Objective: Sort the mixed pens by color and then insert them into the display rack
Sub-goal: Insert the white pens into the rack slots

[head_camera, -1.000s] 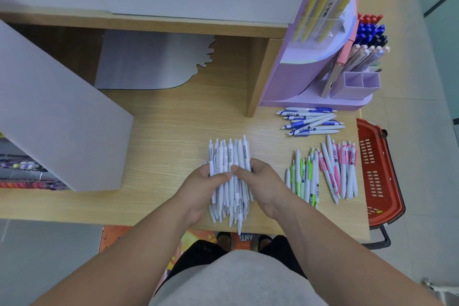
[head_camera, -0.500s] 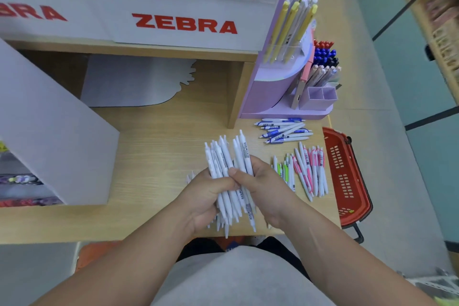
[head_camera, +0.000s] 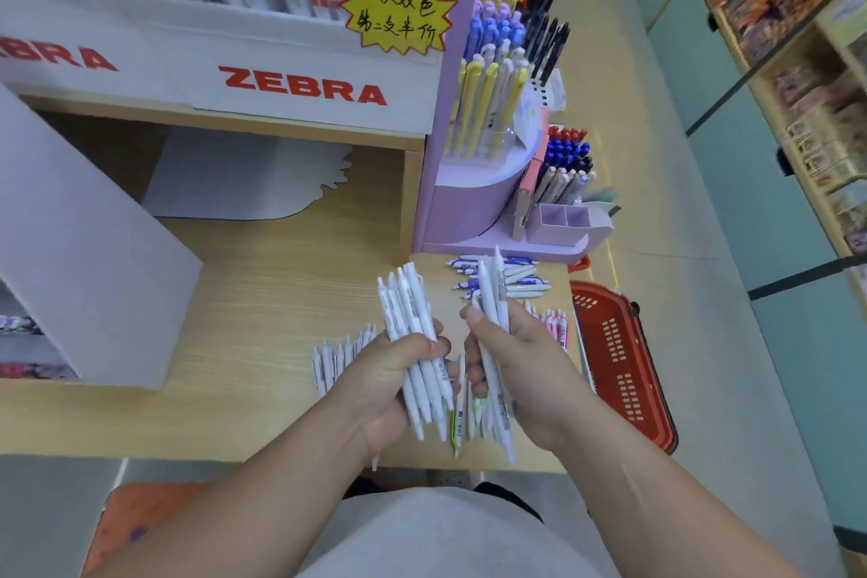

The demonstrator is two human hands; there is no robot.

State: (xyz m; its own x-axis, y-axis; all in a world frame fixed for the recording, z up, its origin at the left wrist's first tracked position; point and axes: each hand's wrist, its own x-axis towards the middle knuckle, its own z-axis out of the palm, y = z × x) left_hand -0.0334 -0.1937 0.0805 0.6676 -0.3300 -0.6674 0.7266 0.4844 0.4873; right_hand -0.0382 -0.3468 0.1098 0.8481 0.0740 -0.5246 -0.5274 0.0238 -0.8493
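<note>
A grey cardboard panel (head_camera: pixel 94 272) stands at the far left of the wooden table (head_camera: pixel 262 286). A row of loose white pens (head_camera: pixel 338 357) lies on the tabletop just beside the left hand (head_camera: pixel 394 385). That hand is clenched around the larger bundle of white pens (head_camera: pixel 404 310), whose ends fan upward and away from the person. Between the hands, green-accented pens (head_camera: pixel 455 429) lie on the table, partly hidden. The right hand (head_camera: pixel 520 366) grasps the smaller bundle of white pens (head_camera: pixel 490 291), held near upright and apart from the larger bundle. Beyond it, blue-clipped pens (head_camera: pixel 518 284) lie in a loose group near the base of the lilac display rack (head_camera: pixel 464 207), which holds yellow, blue and dark pens in tiers. Pink-accented pens (head_camera: pixel 556 326) lie just right of the right hand. A red shopping basket (head_camera: pixel 619 371) sits beside the table's right edge.
</note>
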